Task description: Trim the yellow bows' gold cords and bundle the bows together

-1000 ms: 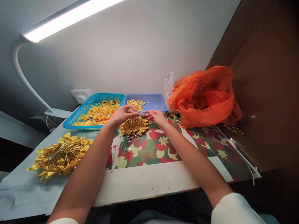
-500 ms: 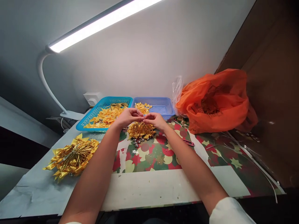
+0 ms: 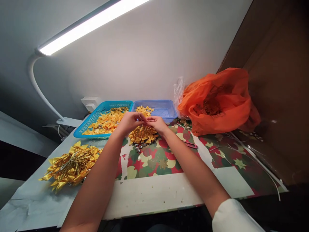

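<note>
Against the pale wall (image 3: 149, 71), the table (image 3: 145, 193) is noted first, partly covered by a patterned sheet (image 3: 149, 164). Above it leans a lit lamp (image 3: 96, 29), presumably angled so that light falls on the working area. An orange bag (image 3: 217, 122) stands at the right, mouth gaping, likely for easy access; its contents are too dark to identify. A teal basket (image 3: 89, 135) holds yellow bows (image 3: 103, 124); a blue basket (image 3: 164, 112) just beside it holds a smaller batch, probably to keep stock sorted and near. Farther left lies a large bundle (image 3: 72, 162) of bows, seemingly set aside to free the middle. The left hand (image 3: 130, 122) and right hand (image 3: 156, 125) meet at the fingertips above a second bundle (image 3: 142, 135), located on the table before the blue basket. Fingers curl inward, apparently for fine work; whether either hand is closed on anything cannot be told. A pink clip (image 3: 190, 145) lies near the right forearm (image 3: 193, 167). Silvery bells (image 3: 138, 147) rest at the second bundle's near edge.
</note>
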`<action>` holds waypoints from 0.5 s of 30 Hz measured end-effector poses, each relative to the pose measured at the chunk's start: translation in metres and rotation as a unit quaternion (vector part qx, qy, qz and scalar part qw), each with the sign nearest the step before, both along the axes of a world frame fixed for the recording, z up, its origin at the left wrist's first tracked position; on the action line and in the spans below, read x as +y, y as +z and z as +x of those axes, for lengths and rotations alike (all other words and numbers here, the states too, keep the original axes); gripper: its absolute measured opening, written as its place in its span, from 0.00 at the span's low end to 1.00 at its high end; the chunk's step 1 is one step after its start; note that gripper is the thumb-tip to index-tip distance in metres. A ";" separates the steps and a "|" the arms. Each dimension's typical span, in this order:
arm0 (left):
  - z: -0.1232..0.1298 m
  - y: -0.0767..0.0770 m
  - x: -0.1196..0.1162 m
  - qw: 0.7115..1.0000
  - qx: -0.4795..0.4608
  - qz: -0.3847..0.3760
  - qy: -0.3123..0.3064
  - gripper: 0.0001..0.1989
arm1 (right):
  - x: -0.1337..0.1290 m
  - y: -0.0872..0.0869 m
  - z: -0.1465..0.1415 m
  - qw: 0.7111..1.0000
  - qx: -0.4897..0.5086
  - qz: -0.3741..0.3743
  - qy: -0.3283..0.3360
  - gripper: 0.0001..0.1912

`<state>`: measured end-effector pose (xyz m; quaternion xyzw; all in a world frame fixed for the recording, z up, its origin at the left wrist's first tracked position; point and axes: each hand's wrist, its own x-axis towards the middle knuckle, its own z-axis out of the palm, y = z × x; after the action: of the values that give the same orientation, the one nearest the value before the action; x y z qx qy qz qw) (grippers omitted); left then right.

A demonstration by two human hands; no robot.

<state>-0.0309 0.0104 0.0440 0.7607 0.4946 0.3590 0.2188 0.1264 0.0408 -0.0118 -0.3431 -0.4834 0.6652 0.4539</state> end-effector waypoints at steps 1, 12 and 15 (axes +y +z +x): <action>0.001 0.000 0.000 1.000 0.004 0.009 0.001 0.11 | 0.000 0.001 0.001 1.000 0.006 -0.011 0.001 0.10; 0.001 -0.009 0.001 0.998 0.002 0.066 0.022 0.16 | 0.004 0.000 0.002 0.998 0.014 -0.023 -0.061 0.06; 0.002 -0.010 0.001 0.998 0.004 0.057 0.027 0.16 | 0.006 -0.002 -0.001 0.995 -0.014 0.001 -0.095 0.08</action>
<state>-0.0286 0.0117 0.0336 0.7597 0.4947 0.3891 0.1635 0.1253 0.0464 -0.0141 -0.3963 -0.4553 0.6141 0.5084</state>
